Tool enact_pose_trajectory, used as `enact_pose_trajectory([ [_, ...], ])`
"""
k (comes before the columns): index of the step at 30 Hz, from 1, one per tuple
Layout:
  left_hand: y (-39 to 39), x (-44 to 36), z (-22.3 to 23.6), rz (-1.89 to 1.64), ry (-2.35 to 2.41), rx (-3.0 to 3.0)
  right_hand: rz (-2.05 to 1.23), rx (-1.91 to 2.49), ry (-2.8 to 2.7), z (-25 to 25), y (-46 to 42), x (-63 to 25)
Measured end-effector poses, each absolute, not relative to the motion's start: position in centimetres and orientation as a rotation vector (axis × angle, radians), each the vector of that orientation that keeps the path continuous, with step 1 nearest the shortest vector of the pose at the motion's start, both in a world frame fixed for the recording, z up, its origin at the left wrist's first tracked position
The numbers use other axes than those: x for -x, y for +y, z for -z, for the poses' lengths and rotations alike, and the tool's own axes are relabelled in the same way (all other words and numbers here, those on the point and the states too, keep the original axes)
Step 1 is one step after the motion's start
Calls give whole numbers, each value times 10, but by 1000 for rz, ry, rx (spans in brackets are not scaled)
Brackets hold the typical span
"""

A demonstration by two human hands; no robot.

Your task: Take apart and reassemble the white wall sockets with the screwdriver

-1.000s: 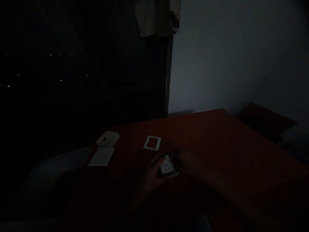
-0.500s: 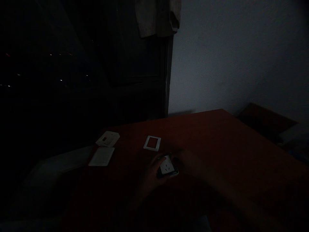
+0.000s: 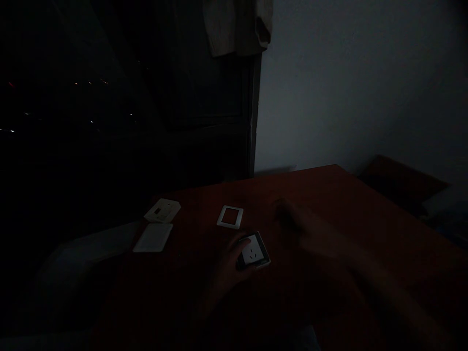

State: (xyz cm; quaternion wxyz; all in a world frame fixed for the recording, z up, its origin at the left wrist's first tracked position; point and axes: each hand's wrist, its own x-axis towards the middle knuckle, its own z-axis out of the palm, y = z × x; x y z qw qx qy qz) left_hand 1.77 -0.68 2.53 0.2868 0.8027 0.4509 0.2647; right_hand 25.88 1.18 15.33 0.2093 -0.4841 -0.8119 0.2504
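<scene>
A wall socket point(image 3: 252, 249) with a white face and dark surround is held in my left hand point(image 3: 232, 263), the thumb lying over its face and fingers along its near side. To the right, apart from the socket, my right hand point(image 3: 302, 224) hovers over the table, dim and smeared by motion; its fingers and anything in them cannot be made out. Beyond the socket lies a square white cover frame point(image 3: 230, 217) with an open middle.
On the left of the reddish-brown table point(image 3: 310, 185) lie a flat white plate point(image 3: 153, 238) and a pale box-like piece point(image 3: 163, 210) with a dark slot. A pale wall point(image 3: 358, 87) rises behind, beside a dark window point(image 3: 109, 112) and a hanging cloth point(image 3: 237, 24). The room is very dark.
My right hand has moved off the socket, away to the right and farther back over the table. My left hand and the socket stay in place.
</scene>
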Motion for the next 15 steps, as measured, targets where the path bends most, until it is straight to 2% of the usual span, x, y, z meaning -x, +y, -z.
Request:
enact_pose_trajectory([
  [4, -8, -15, -22, -717, 1207, -2138, -544, 1359, -2159, -174, 9, -267],
  [8, -9, -15, -21, -708, 1222, -2112, -313, 1454, -2137, -169, 11, -262],
  [15, -8, -16, -21, -676, 1229, -2074, -361, 1329, -2061, -153, 13, -256],
])
